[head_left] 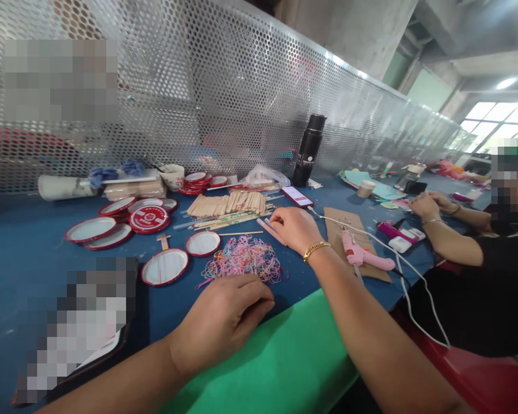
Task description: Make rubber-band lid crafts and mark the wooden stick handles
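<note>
A tangled heap of colourful rubber bands (248,259) lies on the blue table. My left hand (228,313) rests just in front of it with curled fingers; whether it holds anything is hidden. Beyond the heap's right side, my right hand (296,230), with a gold bracelet at the wrist, has its fingertips on a pale pink stick (273,231). A row of wooden sticks (227,203) lies behind the heap. Round red-rimmed lids (164,267) are to the left, one with a small stick figure at its edge.
A pink glue gun (365,256) lies on cardboard (339,221) at the right, beside a white cable. Behind are a phone (297,196) and a black bottle (309,150). A co-worker's hands (431,205) are farther right. A blurred framed object (82,339) is front left.
</note>
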Available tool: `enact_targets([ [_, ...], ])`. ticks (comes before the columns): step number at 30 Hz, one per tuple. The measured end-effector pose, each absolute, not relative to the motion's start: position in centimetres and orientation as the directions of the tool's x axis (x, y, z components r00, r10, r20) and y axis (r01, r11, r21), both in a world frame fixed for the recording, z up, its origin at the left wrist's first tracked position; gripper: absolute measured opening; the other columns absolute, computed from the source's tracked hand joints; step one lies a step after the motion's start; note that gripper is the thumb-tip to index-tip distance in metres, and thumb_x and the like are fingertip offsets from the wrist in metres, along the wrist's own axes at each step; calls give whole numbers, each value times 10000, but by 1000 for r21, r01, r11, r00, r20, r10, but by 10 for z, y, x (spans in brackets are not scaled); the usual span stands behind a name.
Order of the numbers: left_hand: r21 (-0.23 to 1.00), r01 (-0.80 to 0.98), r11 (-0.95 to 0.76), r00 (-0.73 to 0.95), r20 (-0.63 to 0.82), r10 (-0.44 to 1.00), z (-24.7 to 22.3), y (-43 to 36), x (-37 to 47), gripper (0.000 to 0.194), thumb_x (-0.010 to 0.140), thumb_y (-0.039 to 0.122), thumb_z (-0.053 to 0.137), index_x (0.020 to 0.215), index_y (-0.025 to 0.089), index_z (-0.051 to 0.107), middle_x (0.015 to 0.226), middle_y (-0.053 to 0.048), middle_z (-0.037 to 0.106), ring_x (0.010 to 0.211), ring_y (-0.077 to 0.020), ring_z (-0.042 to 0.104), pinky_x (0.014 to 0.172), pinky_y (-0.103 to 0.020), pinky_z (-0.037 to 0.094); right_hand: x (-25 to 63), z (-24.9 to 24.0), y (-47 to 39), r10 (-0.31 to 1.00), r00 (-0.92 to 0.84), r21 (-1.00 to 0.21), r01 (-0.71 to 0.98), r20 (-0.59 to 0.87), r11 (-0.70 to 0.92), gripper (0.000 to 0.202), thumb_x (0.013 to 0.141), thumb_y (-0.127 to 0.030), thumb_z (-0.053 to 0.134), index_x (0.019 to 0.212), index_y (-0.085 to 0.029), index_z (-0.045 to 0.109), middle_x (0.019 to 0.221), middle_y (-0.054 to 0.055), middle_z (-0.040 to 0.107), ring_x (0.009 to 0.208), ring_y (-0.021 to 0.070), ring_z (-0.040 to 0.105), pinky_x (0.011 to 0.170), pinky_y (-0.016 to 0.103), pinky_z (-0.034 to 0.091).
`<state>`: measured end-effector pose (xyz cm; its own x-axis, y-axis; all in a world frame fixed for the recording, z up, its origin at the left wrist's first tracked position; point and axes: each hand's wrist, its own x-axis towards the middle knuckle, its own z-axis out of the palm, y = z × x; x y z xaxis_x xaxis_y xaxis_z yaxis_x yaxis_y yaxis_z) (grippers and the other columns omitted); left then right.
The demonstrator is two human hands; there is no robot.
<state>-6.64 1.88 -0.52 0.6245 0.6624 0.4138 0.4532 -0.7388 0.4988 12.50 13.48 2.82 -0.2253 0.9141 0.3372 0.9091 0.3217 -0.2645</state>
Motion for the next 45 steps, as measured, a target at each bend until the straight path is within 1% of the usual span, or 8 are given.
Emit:
enact_targets([
  [14, 506, 463, -728, 640, 377, 669, -6, 20, -68, 180, 1002, 208, 542, 886, 210, 679, 814, -8, 703, 719, -151, 646, 652, -266, 468, 107, 15, 142, 970, -187, -116, 972, 153, 206, 173, 896, -259, 654, 865, -144, 780, 924, 156, 786, 899, 268, 736, 748, 321, 517],
  [18, 505, 468, -725, 642, 370, 672, -5, 20, -67, 180, 1000, 201, 546, 878, 210, 678, 829, -9, 712, 725, -152, 651, 653, -268, 475, 108, 13, 143, 972, -153, -175, 967, 180, 184, 128, 827, -210, 669, 870, -127, 757, 941, 181, 771, 914, 291, 726, 756, 344, 516],
  [23, 491, 470, -734, 623, 404, 670, -7, 21, -67, 134, 1007, 212, 544, 951, 230, 665, 872, -2, 707, 778, -156, 666, 691, -280, 511, 116, 10, 145, 958, -130, -356, 909, 257, 219, 116, 868, -242, 622, 881, -147, 686, 932, 139, 749, 865, 248, 698, 748, 336, 504],
  [27, 454, 568, -686, 387, 588, 710, -12, 23, -68, 210, 998, 233, 569, 1207, 248, 578, 1056, -45, 663, 913, -190, 653, 797, -345, 553, 120, 17, 142, 931, -231, -522, 778, 281, 351, 96, 932, -249, 591, 963, -180, 651, 952, 49, 748, 833, 150, 687, 738, 258, 509],
  [30, 460, 656, -599, 167, 685, 709, -14, 24, -69, 398, 969, 258, 613, 1344, 235, 482, 1246, -111, 568, 1062, -244, 613, 835, -397, 571, 126, 27, 134, 882, -379, -732, 511, 278, 451, 84, 899, -268, 653, 932, -197, 682, 943, 26, 745, 851, 135, 689, 757, 250, 520],
  [35, 433, 741, -513, 64, 715, 696, -14, 26, -69, 485, 968, 275, 611, 1407, 189, 423, 1351, -169, 497, 1258, -325, 521, 908, -465, 552, 136, 39, 120, 747, -635, -939, 97, 198, 331, 161, 765, -298, 790, 856, -177, 737, 738, -8, 688, 619, 91, 582, 588, 224, 459],
  [40, 430, 726, -536, 193, 621, 760, -11, 27, -72, 125, 1033, 264, 483, 1099, 206, 572, 1048, -70, 644, 1011, -244, 616, 858, -392, 515, 133, 40, 117, 711, -655, -946, -19, 256, 322, 162, 751, -301, 803, 835, -175, 748, 584, -55, 597, 521, 67, 454, 486, 196, 348],
  [45, 474, 728, -496, 247, 493, 834, -11, 26, -72, 302, 1051, 344, 413, 778, 233, 479, 754, -5, 576, 714, -204, 570, 638, -327, 432, 123, 35, 118, 741, -594, -948, -152, 314, 280, 189, 741, -340, 808, 704, -181, 713, 752, -16, 674, 554, 67, 500, 504, 211, 402],
])
